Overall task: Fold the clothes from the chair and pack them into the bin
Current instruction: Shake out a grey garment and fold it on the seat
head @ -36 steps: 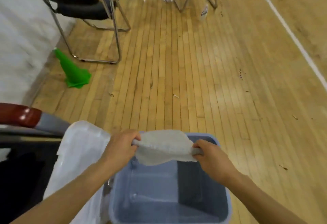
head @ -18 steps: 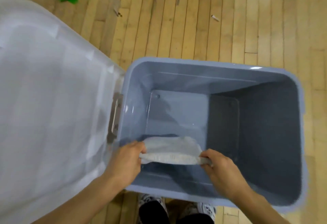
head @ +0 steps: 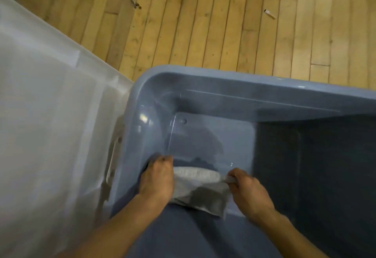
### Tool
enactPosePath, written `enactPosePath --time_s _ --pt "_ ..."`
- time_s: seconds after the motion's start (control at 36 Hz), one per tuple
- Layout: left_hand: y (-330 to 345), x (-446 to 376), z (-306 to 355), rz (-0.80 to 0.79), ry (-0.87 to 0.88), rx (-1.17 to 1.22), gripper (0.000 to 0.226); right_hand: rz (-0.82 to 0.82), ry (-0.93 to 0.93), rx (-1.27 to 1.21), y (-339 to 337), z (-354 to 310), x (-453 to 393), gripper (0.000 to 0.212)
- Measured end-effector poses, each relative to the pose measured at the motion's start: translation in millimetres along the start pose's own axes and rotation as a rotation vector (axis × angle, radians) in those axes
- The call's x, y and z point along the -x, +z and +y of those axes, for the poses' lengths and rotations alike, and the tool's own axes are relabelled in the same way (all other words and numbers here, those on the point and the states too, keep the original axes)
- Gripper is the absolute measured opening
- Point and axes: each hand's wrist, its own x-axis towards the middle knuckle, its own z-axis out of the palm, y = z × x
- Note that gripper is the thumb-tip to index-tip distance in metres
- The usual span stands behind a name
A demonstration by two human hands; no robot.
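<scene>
So we've got the folded grey cloth point(head: 200, 190) down inside the blue bin point(head: 234, 92), at the near-left corner. Left hand point(head: 156, 178) grips its left end, right hand point(head: 247, 188) pinches the right end, fingers curled tight on the fabric. Our worry: let go unevenly and the fold flops open, or it bunches against the near wall. The white lid point(head: 50, 125) beside the bin looks out of the way, and the wooden floor point(head: 223, 23) beyond doesn't matter here.

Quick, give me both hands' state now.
Left hand: grips the grey cloth at its left end.
Right hand: pinches the cloth's right end, inside the bin.
</scene>
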Motion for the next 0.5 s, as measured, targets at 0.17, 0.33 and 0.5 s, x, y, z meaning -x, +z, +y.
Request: enactPosePath --time_s 0.17,0.33,0.5 --pt "11.3 -63.5 22.7 0.295 0.016 0.062 0.048 0.163 -0.013 0.002 -12.0 -4.2 -77.9 0.048" --pt "45.3 -83.1 28.9 0.169 0.244 0.011 0.073 0.246 -0.240 0.170 36.4 0.0 -95.1 0.084" --pt "89.6 -92.0 14.6 -0.022 0.265 -0.143 0.088 0.227 -0.338 0.370 92.8 28.9 -104.1 0.138"
